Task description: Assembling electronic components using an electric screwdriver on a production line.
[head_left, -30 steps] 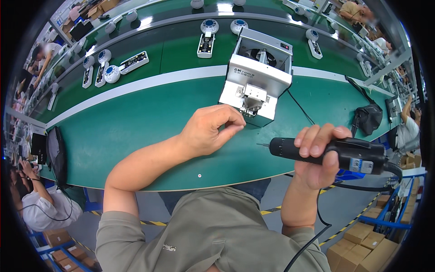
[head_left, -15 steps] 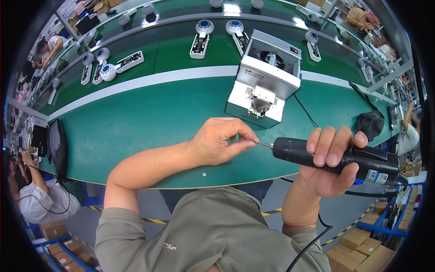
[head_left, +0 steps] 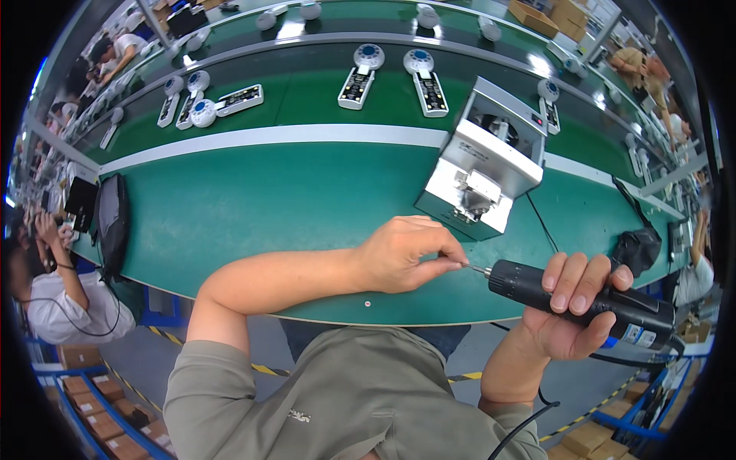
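My right hand [head_left: 580,307] wraps round a black electric screwdriver [head_left: 529,285], held nearly level with its bit toward the left. The thin metal bit [head_left: 478,269] reaches the fingertips of my left hand [head_left: 410,254]. Thumb and forefinger are pinched together there; whether a small screw sits between them is hidden. Just beyond my left hand stands a silver box-shaped machine [head_left: 483,161], likely a screw feeder, with a metal mechanism on its near face. A tiny pale round part [head_left: 368,304] lies on the green table [head_left: 230,199] by my left forearm.
Behind a white rail [head_left: 307,134], several white handheld devices with round heads [head_left: 356,86] lie on a green conveyor. A black bag [head_left: 113,226] is at the left edge, a black pouch [head_left: 638,249] at the right. A cable [head_left: 521,418] hangs by my right arm. Co-workers sit both sides.
The whole view has shifted, so the table, machine and my hands appear farther right and lower. My pinch at the bit and my grip on the screwdriver look the same.
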`<state>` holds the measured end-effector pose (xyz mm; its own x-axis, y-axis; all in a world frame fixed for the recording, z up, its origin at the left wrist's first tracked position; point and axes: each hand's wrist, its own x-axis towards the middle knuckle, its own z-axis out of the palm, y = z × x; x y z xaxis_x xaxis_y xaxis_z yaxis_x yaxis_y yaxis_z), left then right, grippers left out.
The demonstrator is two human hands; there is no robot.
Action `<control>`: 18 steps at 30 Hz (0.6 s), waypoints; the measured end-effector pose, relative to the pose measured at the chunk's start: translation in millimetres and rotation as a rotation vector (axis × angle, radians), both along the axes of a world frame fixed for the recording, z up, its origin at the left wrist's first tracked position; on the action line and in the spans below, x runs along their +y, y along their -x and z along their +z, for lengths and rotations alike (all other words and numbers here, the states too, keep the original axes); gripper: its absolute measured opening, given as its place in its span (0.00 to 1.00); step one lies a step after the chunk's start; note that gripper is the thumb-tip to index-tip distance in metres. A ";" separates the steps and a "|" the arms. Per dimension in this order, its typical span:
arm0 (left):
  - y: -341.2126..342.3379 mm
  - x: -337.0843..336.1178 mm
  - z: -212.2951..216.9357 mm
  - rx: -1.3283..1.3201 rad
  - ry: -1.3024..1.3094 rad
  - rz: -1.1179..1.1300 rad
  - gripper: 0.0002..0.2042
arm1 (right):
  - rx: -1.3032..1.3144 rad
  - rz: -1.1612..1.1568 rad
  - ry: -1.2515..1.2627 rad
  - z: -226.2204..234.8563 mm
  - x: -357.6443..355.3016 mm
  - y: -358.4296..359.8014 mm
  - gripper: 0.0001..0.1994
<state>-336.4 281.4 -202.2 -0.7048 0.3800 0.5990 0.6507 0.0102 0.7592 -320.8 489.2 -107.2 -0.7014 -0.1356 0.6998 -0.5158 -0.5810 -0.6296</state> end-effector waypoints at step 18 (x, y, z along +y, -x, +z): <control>222.8 -184.7 -52.9 0.573 1.520 0.831 0.21 | -0.076 -0.227 -0.033 -55.9 56.4 -1.0 0.20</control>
